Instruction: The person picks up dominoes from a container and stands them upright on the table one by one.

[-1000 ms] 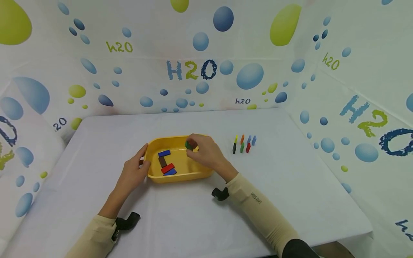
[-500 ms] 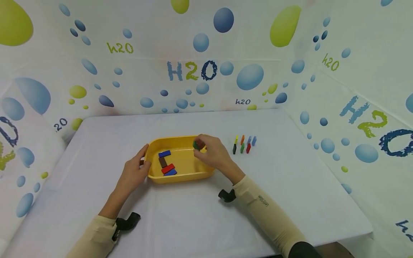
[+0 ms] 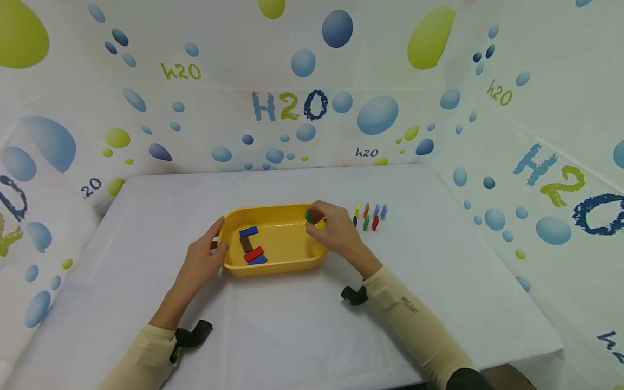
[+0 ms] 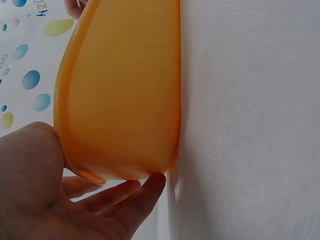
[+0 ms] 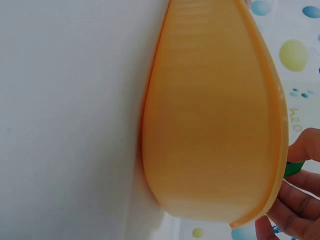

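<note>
A yellow tray [image 3: 273, 271] sits on the white table with two blue blocks, a brown block [image 3: 246, 245] and a red block [image 3: 254, 254] in its left half. My left hand [image 3: 199, 260] holds the tray's left end, its thumb at the rim. In the left wrist view, the fingertips [image 4: 158, 181] press against the outer wall below the rim. Over the tray's right end, my right hand [image 3: 336, 230] pinches a small green block [image 3: 309, 216] between thumb and fingers. Much of that block is hidden by the fingers, and the tray's rim partly covers the hand in the right wrist view.
Several slim coloured pieces [image 3: 375, 222] stand in two rows on the table just right of the tray. A white cloth [image 3: 439, 281] covers the table. Printed white curtains with bubbles enclose the back and sides. A black wrist mount [image 3: 193, 335] sticks out from the left sleeve.
My right hand has slid to the right across the tray with the green block, now at the right end. The left hand, the tray and the blocks inside have stayed put.
</note>
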